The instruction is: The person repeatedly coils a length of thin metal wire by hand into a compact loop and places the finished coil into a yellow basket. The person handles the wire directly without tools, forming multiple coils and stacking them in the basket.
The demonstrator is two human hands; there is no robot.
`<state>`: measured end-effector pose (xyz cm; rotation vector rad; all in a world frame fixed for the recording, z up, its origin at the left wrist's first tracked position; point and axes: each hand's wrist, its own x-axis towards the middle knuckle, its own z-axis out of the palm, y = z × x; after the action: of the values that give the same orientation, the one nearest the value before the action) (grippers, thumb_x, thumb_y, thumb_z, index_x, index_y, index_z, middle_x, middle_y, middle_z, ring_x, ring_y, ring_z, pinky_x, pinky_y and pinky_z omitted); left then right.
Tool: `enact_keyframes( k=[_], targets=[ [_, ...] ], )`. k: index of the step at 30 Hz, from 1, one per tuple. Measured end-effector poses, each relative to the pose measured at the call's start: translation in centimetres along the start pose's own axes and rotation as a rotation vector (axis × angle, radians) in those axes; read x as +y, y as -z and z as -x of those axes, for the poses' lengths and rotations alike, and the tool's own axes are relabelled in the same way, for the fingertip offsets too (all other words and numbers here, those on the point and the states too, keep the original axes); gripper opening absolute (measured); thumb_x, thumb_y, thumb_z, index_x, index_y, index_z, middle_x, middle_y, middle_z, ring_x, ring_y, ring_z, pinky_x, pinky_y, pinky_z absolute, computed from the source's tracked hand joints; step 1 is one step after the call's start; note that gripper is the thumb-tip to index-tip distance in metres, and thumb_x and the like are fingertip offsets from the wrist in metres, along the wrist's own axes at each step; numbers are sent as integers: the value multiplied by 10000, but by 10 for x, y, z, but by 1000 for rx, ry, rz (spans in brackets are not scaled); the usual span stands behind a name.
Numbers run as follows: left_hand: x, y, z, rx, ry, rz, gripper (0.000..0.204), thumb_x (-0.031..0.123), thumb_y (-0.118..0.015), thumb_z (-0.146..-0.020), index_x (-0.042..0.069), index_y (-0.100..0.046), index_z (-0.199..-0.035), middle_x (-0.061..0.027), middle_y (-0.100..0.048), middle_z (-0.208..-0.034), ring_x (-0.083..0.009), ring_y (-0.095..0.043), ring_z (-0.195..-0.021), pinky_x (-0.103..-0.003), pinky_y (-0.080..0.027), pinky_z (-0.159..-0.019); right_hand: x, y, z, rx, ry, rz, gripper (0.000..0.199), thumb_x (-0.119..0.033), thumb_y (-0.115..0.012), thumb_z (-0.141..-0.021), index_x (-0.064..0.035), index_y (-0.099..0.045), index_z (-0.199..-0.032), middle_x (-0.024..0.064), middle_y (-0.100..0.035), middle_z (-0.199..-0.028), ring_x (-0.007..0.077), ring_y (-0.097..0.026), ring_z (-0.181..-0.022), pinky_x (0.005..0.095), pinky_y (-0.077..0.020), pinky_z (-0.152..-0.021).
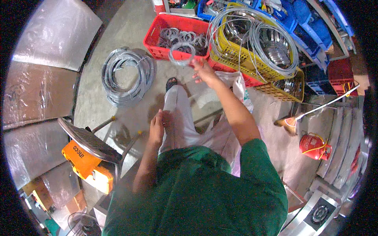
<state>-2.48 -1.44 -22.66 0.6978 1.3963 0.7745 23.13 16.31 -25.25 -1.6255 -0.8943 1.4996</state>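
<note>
My right hand reaches forward with its fingers apart. Just past its fingertips is a small coil of clear tubing or wire, overlapping the near rim of a red crate; whether a fingertip still touches the coil I cannot tell. Several similar small coils lie inside that crate. Beside my left thigh hangs my left hand, fingers loosely stretched, with nothing seen in it. A large grey coil rests on the floor, left of my foot.
A yellow crate with shiny metal rings stands right of the red one, big wire loops draped over it. Blue bins rise behind. A folding chair and orange case are at left; a broom and red canister at right.
</note>
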Motion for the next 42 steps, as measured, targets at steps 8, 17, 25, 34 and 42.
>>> enact_keyframes(
  k=[8, 17, 25, 34, 42],
  targets=[
    [-1, -25, 13, 105, -225, -447, 387, 309, -569, -956, -54, -628, -1075, -154, -702, -953, -217, -663, -918, -324, -493, -842, 158, -2, 70, -516, -1, 484, 549, -400, -627, -927, 27, -528, -1257, 146, -666, -966, 192, -627, -711, 345, -522, -624],
    [-19, -32, -3, 120, -393, -691, 305, 282, -607, -917, 5, -641, -1042, -203, -683, -905, -340, -674, -856, -399, -519, -773, 151, 53, 103, -282, 20, 407, 368, -303, -605, -948, 20, -609, -1125, 96, -671, -890, 162, -609, -704, 335, -507, -667],
    [-13, -34, -10, 105, -343, -820, 314, 321, -588, -923, 25, -657, -1000, -199, -681, -894, -391, -663, -833, -430, -511, -751, -28, 194, -5, 916, 639, 703, 208, -177, -613, -872, -37, -673, -1013, 192, -668, -883, 312, -674, -836, 418, -522, -725],
    [3, -44, -7, 133, -397, -740, 309, 320, -580, -930, 23, -654, -967, -187, -683, -864, -372, -668, -818, -413, -508, -734, -45, 282, -29, 710, 153, 1500, 303, -172, -580, -849, -72, -648, -1127, 151, -658, -1139, 313, -610, -1125, 558, -401, -992],
    [4, -42, -7, 168, -400, -829, 256, 246, -617, -917, 1, -653, -981, -193, -684, -852, -343, -679, -817, -415, -514, -722, -59, 306, -20, 568, 306, 1583, 259, -174, -558, -864, -76, -653, -1084, 158, -700, -981, 336, -683, -932, 537, -524, -841]
  ],
)
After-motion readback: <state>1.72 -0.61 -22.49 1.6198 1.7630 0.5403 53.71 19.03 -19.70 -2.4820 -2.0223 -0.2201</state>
